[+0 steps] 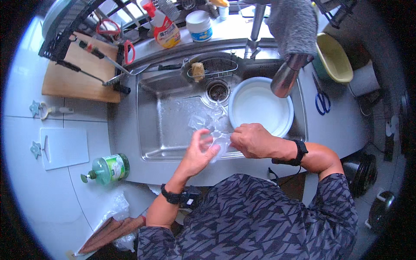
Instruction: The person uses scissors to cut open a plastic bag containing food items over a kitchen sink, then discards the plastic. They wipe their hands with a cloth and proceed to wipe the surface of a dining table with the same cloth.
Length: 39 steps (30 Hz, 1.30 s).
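Observation:
Above the front rim of a stainless steel sink (175, 139), both hands are at a clear plastic piece (222, 144), perhaps a thin bag or wrapper. My right hand (252, 139) pinches its right side with curled fingers. My left hand (200, 152) is on the other side, fingers spread, the thumb against the plastic. More crumpled clear plastic (213, 120) lies in the sink just beyond the hands. A white round basin (231, 107) with pale contents stands in the right half of the sink, close to my right hand. The drain (217, 91) is at the back.
Behind the sink stand a faucet (251, 48), a spray bottle (164, 29) and a white tub (199, 26). A grey towel (292, 26) hangs over the basin. Blue-handled scissors (322, 100) lie right. At left are a pump bottle (109, 169) and a wooden board (81, 78).

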### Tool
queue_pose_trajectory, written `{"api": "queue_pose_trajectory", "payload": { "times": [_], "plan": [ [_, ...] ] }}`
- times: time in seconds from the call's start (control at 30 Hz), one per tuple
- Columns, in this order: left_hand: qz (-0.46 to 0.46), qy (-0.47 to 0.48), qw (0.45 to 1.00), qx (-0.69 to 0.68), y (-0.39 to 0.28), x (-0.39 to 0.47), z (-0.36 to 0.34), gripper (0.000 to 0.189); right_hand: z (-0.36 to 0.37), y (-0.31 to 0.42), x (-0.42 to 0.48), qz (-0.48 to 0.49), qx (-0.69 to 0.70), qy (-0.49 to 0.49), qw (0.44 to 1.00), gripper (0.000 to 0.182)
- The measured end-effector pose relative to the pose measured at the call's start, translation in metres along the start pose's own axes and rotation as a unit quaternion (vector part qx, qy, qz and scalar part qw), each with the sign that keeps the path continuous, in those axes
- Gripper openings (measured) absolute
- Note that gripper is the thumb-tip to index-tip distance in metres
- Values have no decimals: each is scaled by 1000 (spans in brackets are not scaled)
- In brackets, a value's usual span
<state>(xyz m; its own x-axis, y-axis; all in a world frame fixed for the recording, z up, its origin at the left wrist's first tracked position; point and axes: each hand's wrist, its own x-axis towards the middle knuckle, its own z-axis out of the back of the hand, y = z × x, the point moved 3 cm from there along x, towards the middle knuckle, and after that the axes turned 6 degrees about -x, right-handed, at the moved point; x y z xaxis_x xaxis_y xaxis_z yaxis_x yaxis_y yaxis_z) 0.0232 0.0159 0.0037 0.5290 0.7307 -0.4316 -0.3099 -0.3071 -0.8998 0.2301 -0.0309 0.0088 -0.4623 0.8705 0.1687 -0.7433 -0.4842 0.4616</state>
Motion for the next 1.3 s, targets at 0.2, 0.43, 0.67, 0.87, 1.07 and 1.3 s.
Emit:
{"api": "queue_pose_trajectory", "payload": {
  "times": [0.2, 0.43, 0.67, 0.87, 1.07, 1.3],
  "plan": [
    [-252, 26, 853, 456, -60, -34, -9, 55, -9, 13, 12, -14, 110, 92, 990, 14],
    [-252, 130, 878, 385, -23, -26, -4, 22, 14, 28, 23, -12, 238, 172, 956, 23],
    [-227, 272, 911, 210, -69, -28, 61, 31, 64, 14, 12, -27, 381, 156, 911, 32],
    [-179, 171, 956, 159, -78, -28, 83, 30, 65, 9, -2, -75, 379, 149, 910, 31],
    [-191, -2, 975, 110, -57, -28, 103, 29, 62, -12, -20, -154, 362, 114, 912, 35],
    [-99, -235, 954, 157, 28, 46, 187, 29, 18, -72, -25, -376, 263, -35, 888, 31]
  ]
}}
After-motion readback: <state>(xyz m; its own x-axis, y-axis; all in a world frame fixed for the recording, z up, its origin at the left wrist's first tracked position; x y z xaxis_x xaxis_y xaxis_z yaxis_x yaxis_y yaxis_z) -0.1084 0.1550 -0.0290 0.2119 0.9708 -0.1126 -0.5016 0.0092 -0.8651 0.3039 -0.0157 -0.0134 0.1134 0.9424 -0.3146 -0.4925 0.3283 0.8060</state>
